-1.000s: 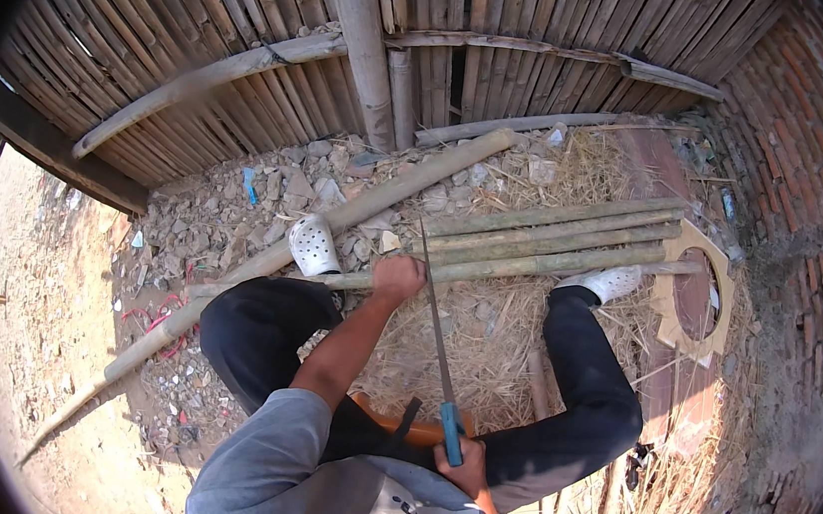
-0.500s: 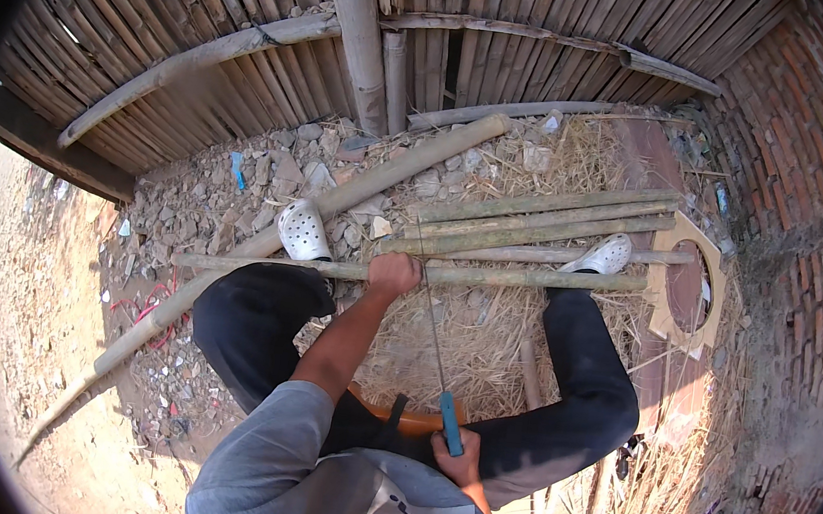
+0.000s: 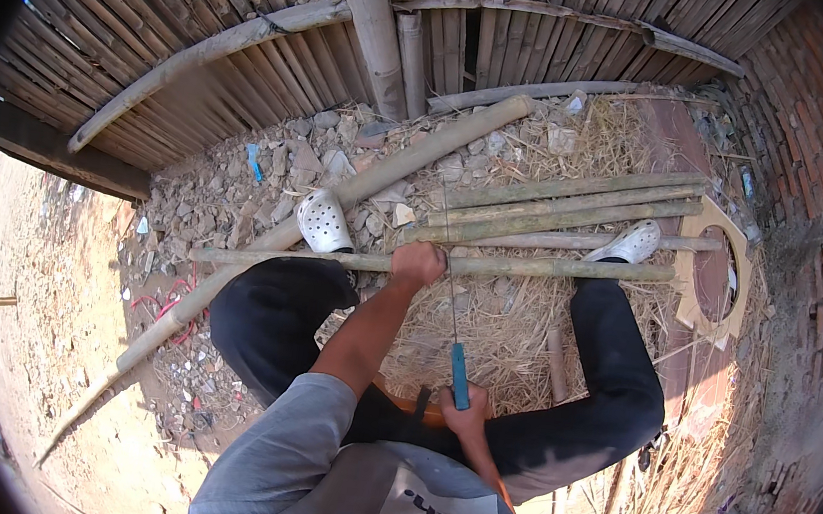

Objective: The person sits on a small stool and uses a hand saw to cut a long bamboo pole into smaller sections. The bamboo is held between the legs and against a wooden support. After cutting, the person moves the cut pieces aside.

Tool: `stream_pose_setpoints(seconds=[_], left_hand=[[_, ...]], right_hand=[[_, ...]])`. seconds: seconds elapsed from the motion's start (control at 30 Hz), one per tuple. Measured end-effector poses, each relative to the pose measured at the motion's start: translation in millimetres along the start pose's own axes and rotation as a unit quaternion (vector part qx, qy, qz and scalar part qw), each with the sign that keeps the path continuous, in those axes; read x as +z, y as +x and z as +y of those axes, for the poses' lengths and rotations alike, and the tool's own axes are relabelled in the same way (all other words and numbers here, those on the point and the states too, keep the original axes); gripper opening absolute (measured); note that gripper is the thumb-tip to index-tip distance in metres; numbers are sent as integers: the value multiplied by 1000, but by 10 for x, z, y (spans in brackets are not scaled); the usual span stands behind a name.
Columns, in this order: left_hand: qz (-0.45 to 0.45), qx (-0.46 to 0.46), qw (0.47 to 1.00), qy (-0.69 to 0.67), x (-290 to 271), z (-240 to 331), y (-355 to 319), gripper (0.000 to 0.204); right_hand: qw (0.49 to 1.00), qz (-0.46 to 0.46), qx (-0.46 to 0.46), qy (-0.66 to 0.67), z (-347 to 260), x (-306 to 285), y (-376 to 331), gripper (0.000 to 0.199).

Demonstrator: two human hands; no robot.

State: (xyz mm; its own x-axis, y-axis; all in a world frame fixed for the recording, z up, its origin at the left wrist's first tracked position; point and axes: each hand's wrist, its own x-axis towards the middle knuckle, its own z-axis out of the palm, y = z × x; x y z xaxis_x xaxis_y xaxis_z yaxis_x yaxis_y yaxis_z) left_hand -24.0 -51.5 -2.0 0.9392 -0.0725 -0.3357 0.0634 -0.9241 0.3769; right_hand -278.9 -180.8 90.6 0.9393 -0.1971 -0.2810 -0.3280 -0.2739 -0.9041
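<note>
A long, thin bamboo pole (image 3: 570, 271) lies crosswise in front of me, resting near my two white clogs. My left hand (image 3: 419, 264) is wrapped around it near its middle. Just right of those fingers, the thin blade of a handsaw (image 3: 460, 375) crosses the pole. Its teal handle points back toward my body, and my right hand (image 3: 466, 411) is closed around it, low between my thighs. Whether the blade has cut into the pole is too small to tell.
Several more bamboo poles (image 3: 567, 211) lie beyond, their right ends by a pale wooden frame with a round hole (image 3: 684, 304). A thicker pole (image 3: 442, 155) runs diagonally over rubble. Straw covers the ground; a slatted bamboo wall (image 3: 553, 56) and brick wall (image 3: 811, 179) stand around.
My right hand has pushed the saw forward, so its handle is closer to the pole. My left hand keeps its grip. The whole view has shifted slightly.
</note>
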Motion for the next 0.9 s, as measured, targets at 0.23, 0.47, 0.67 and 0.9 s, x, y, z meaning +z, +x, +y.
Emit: stream_pose_setpoints(seconds=[0.23, 0.47, 0.67, 0.9], left_hand=[[-11, -16, 1000, 10, 13, 3, 18, 43], [-28, -22, 999, 14, 183, -106, 137, 45], [-53, -23, 998, 14, -1, 98, 15, 45], [-46, -32, 998, 9, 66, -25, 85, 45]], right_hand=[[1000, -11, -8, -20, -298, -238, -352, 29], [1000, -19, -17, -1, -140, -91, -195, 30], [999, -16, 37, 30, -83, 41, -95, 29], [1000, -3, 2, -28, -331, -232, -342, 25]])
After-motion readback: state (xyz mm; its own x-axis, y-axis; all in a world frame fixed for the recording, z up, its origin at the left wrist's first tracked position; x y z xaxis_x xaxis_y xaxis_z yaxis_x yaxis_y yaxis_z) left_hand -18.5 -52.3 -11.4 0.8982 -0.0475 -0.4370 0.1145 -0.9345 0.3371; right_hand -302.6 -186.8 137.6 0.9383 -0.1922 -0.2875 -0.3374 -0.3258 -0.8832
